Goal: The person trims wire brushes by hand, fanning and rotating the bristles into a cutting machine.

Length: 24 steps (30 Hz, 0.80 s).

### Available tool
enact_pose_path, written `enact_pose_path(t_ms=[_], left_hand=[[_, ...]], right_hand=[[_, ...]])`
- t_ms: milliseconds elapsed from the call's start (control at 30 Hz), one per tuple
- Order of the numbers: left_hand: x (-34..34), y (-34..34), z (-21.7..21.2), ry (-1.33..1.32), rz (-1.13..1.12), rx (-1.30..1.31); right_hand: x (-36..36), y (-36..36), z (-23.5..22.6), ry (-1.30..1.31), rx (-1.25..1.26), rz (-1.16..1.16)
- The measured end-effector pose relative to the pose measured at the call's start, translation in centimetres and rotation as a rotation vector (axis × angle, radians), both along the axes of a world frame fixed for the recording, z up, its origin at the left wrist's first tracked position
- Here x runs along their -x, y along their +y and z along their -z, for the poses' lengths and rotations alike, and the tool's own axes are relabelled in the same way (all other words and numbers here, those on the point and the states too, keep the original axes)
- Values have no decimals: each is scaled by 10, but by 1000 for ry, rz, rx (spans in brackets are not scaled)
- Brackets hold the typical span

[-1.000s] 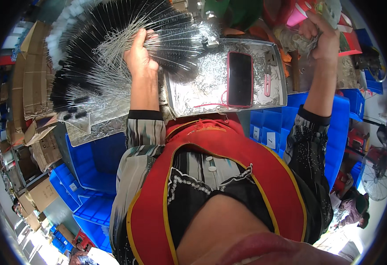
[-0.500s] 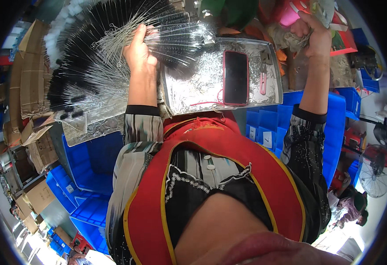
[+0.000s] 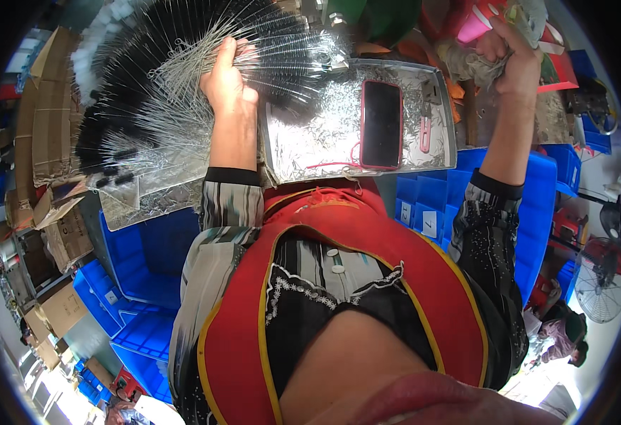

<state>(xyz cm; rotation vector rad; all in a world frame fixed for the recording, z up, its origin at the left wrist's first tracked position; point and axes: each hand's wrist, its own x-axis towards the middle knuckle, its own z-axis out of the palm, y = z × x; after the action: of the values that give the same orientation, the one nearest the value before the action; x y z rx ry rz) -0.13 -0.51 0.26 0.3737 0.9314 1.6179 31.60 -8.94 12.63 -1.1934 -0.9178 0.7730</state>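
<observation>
My left hand [image 3: 229, 85] is closed round a fanned bunch of thin wire-handled brushes [image 3: 282, 60]; their looped wire ends stick out to the left and their dark bristles to the right. Under and left of it spreads a large heap of similar brushes [image 3: 122, 106] with black bristles. My right hand [image 3: 512, 64] is at the far right with curled fingers, against a crumpled pale plastic bag or cloth [image 3: 470, 64] and beside a pink cup [image 3: 475, 25]. What its fingers hold, if anything, is hidden.
Between my arms lies a shallow white tray [image 3: 282, 166] strewn with wire clippings, a phone [image 3: 381, 124] and a pink-handled cutter [image 3: 424, 134] in it. Blue bins [image 3: 533, 212] flank my lap. Cardboard boxes [image 3: 52, 134] stand left; a fan [image 3: 601, 280] stands right.
My right hand has shifted slightly to the right beside the pink cup. My left hand keeps its hold on the brushes, nearly still.
</observation>
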Motion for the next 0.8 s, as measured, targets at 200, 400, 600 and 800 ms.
enact_pose_path(t_ms=[200,400,600,800], left_hand=[[1,-2,-2,-19,66,-55],[8,6,4,-91,348,-126],[1,2,5,-110,195,-91],[-1,0,6,-91,136,-101]], right_hand=[[13,8,65,-101,-337,82],[5,-3,5,-113,45,39],[-1,1,1,-21,87,36],[4,-2,9,-47,42,9]])
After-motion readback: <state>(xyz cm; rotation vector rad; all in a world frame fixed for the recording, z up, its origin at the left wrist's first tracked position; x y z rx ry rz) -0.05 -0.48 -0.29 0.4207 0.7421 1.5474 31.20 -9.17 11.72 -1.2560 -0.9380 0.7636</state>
